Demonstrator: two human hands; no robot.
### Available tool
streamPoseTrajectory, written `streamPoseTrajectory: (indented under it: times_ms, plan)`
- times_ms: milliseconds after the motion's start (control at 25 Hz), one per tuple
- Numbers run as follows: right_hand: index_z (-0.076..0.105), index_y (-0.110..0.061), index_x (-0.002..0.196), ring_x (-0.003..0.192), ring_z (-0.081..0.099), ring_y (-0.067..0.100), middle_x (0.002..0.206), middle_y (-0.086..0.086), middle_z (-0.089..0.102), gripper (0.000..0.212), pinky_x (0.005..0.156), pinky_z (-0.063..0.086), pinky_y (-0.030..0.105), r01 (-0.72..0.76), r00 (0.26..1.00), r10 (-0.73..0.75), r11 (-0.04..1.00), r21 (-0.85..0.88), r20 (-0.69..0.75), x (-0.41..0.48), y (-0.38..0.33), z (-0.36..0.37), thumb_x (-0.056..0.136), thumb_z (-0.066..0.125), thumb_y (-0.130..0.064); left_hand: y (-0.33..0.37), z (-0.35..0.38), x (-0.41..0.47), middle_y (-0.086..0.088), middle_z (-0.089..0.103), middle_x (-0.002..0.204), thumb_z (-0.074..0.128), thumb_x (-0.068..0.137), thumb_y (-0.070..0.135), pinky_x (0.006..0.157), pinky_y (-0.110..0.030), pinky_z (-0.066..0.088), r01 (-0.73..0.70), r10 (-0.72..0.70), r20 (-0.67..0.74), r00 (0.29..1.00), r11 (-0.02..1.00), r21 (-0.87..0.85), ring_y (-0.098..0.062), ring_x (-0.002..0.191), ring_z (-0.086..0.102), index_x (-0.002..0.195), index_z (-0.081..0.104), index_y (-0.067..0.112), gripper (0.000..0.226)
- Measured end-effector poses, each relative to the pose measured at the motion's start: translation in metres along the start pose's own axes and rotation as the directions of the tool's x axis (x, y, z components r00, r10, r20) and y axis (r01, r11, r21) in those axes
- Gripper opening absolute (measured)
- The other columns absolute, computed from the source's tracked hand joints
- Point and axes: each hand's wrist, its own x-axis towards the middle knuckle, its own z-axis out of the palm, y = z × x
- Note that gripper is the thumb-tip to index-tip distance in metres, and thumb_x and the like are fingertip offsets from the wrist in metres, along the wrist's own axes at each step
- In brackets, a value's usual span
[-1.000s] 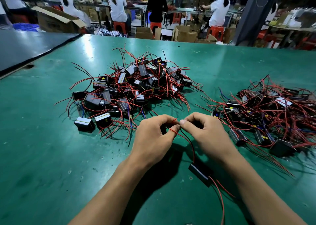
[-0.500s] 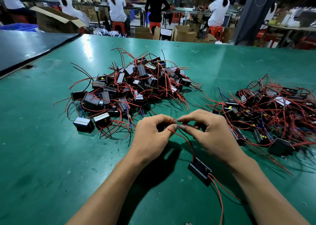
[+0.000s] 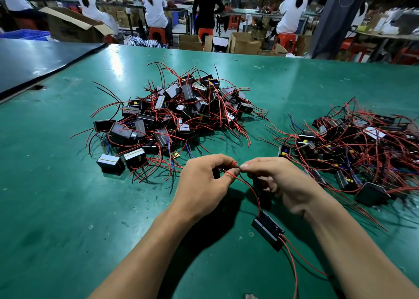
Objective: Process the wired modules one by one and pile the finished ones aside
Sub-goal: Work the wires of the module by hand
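My left hand (image 3: 204, 185) and right hand (image 3: 288, 185) each pinch the tips of the red and black leads (image 3: 251, 187) of one black module (image 3: 267, 229). It lies on the green table (image 3: 68, 208) between my forearms. One heap of modules (image 3: 172, 112) sits ahead, and another heap (image 3: 353, 153) lies to the right.

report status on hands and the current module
Left hand and right hand both pinch the leads. Module sits between the forearms. Left pile and right pile apart from it.
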Motion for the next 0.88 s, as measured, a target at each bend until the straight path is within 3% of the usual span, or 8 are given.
streamPoseTrajectory:
  times_ms: [120,200,280,360,520,680,800,880]
  plan:
    - [0.071,-0.018,0.058,0.04,0.035,0.006,0.052,-0.009,0.049,0.022,0.039,0.029,0.017,-0.068,0.998,0.068,0.995,0.071,-0.01,0.001,0.0,-0.001,0.08,0.072,-0.016,0.001,0.002,-0.001,0.005,0.07,0.072,0.075,0.085,0.023,0.066,-0.036,0.052,-0.015,0.015,-0.019,1.0,1.0,0.012,-0.017,0.068,0.062,0.087,0.076,0.026,0.004]
    - [0.073,-0.016,0.067,0.04,0.039,0.003,0.052,-0.009,0.052,0.016,0.04,0.031,0.016,-0.013,0.999,0.012,1.0,-0.015,-0.052,0.0,0.001,0.001,0.083,0.073,-0.016,0.0,0.003,-0.002,0.008,0.072,0.075,0.075,0.085,0.02,0.07,-0.031,0.054,-0.018,0.018,-0.022,1.0,1.0,0.003,-0.011,0.07,0.064,0.092,0.077,0.023,0.008]
    - [0.074,-0.013,0.084,0.05,0.051,0.003,0.065,-0.005,0.061,0.004,0.048,0.04,0.013,0.112,0.983,-0.129,0.986,-0.126,-0.131,-0.002,0.003,0.001,0.086,0.075,-0.017,0.0,0.002,-0.002,0.013,0.073,0.083,0.074,0.086,0.017,0.074,-0.019,0.053,-0.009,0.009,-0.026,1.0,1.0,-0.021,-0.001,0.078,0.066,0.101,0.077,0.019,0.015]
    - [0.073,-0.018,0.097,0.064,0.055,0.007,0.079,-0.004,0.065,0.011,0.061,0.046,0.017,0.293,0.923,-0.338,0.928,-0.231,-0.185,-0.008,0.004,-0.003,0.087,0.076,-0.02,-0.001,-0.001,0.0,0.012,0.074,0.087,0.072,0.087,0.014,0.075,-0.015,0.052,-0.01,0.01,-0.023,1.0,1.0,-0.022,0.003,0.081,0.066,0.101,0.077,0.017,0.015]
    - [0.073,-0.024,0.086,0.059,0.054,0.004,0.073,-0.011,0.067,0.012,0.058,0.043,0.015,0.548,0.813,-0.581,0.74,-0.391,0.042,-0.026,-0.001,-0.001,0.081,0.08,-0.033,-0.003,-0.004,-0.001,0.006,0.075,0.084,0.07,0.087,0.015,0.076,-0.029,0.055,-0.062,0.058,0.061,0.996,0.996,0.068,-0.008,0.078,0.068,0.095,0.077,0.017,0.01]
    - [0.076,-0.029,0.085,0.066,0.062,0.012,0.077,-0.013,0.071,0.01,0.064,0.048,0.024,0.544,0.792,-0.591,0.566,-0.619,0.156,-0.025,0.003,0.003,0.082,0.082,-0.023,-0.003,-0.005,0.0,0.006,0.074,0.081,0.072,0.085,0.015,0.071,-0.024,0.052,-0.02,0.016,0.046,0.999,0.996,0.091,-0.01,0.073,0.067,0.094,0.077,0.018,0.011]
    - [0.075,-0.03,0.083,0.067,0.064,0.009,0.078,-0.018,0.072,0.009,0.066,0.049,0.021,0.502,0.804,-0.588,0.595,-0.628,0.085,-0.02,0.006,-0.001,0.085,0.078,-0.022,-0.001,-0.006,0.003,0.004,0.074,0.077,0.074,0.084,0.017,0.066,-0.017,0.05,0.144,-0.144,0.017,0.989,0.989,-0.034,-0.01,0.07,0.066,0.093,0.077,0.021,0.01]
    - [0.071,-0.031,0.08,0.065,0.062,0.008,0.079,-0.021,0.07,0.012,0.064,0.047,0.016,0.462,0.808,-0.589,0.635,-0.62,-0.002,-0.015,0.008,-0.004,0.086,0.078,-0.022,0.0,-0.006,0.004,0.0,0.073,0.076,0.074,0.085,0.018,0.063,-0.02,0.049,0.204,-0.2,0.042,0.979,0.975,-0.091,-0.015,0.068,0.065,0.092,0.076,0.024,0.01]
